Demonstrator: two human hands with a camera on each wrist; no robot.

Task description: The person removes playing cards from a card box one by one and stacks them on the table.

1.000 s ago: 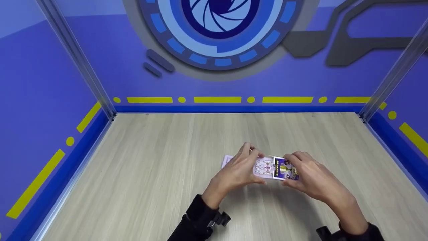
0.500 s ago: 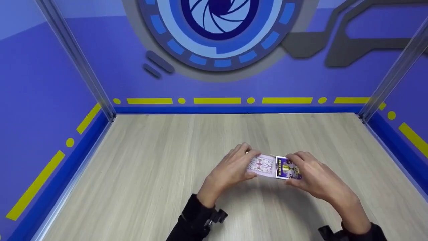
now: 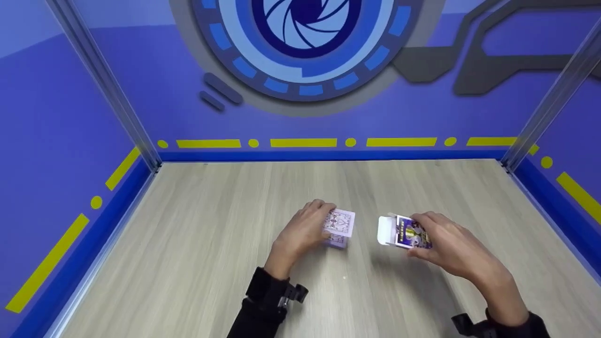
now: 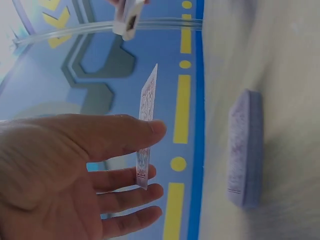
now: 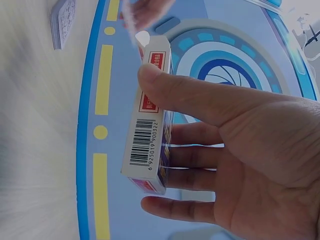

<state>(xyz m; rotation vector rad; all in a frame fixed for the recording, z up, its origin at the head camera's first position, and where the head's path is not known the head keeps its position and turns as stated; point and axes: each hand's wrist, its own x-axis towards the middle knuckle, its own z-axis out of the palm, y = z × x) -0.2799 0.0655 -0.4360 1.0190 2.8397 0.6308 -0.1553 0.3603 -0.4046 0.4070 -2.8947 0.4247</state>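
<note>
My left hand (image 3: 303, 230) pinches a thin piece of playing cards (image 4: 146, 107), one card or a few, between thumb and fingers. The held cards have a pale pink patterned back. Below them a deck of playing cards (image 4: 240, 150) with the same back lies on the table, apart from the held ones. To the right, my right hand (image 3: 450, 244) grips a purple and white card box (image 3: 413, 233) above the table. The box's white end flap (image 3: 386, 230) stands out toward the left hand. A barcode shows on its side in the right wrist view; its inside is hidden.
The light wood table (image 3: 211, 253) is bounded by blue printed panels (image 3: 300, 126) at the back and both sides. Metal posts (image 3: 110, 89) stand at the back corners. Black camera straps (image 3: 267, 291) sit on both wrists.
My left hand has moved left with the cards, out of the box and over the deck on the table. My right hand has shifted slightly right with the box, whose flap is now visible.
</note>
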